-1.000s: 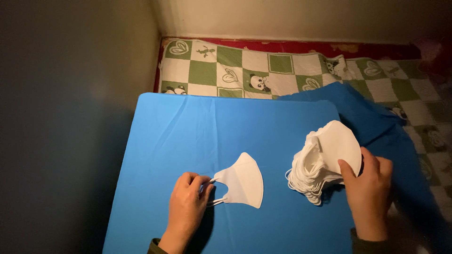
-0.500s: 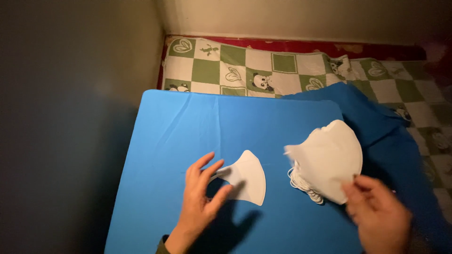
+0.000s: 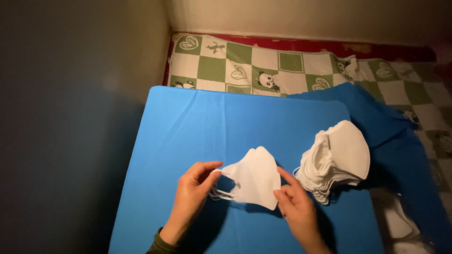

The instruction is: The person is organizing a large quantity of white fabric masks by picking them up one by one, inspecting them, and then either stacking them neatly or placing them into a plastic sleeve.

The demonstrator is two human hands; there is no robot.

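Observation:
Folded white face masks (image 3: 254, 176) lie stacked near the front of a blue cloth-covered table (image 3: 197, 122); I cannot tell how many. My left hand (image 3: 195, 188) pinches the masks' ear loops at their left edge. My right hand (image 3: 294, 202) rests its fingertips on the top mask's right edge. A tall fanned stack of the same white masks (image 3: 336, 157) sits to the right, just beyond my right hand and apart from it.
A green and white checked blanket with panda and heart prints (image 3: 282, 70) lies behind the table. More blue cloth (image 3: 405, 155) drapes off to the right. A dark wall (image 3: 70, 117) runs close along the left side. Something white (image 3: 400, 226) lies at the bottom right.
My right hand left the big stack and carried a mask over onto the single mask in front of me. My left hand moved to the ear loops. The view shifted slightly.

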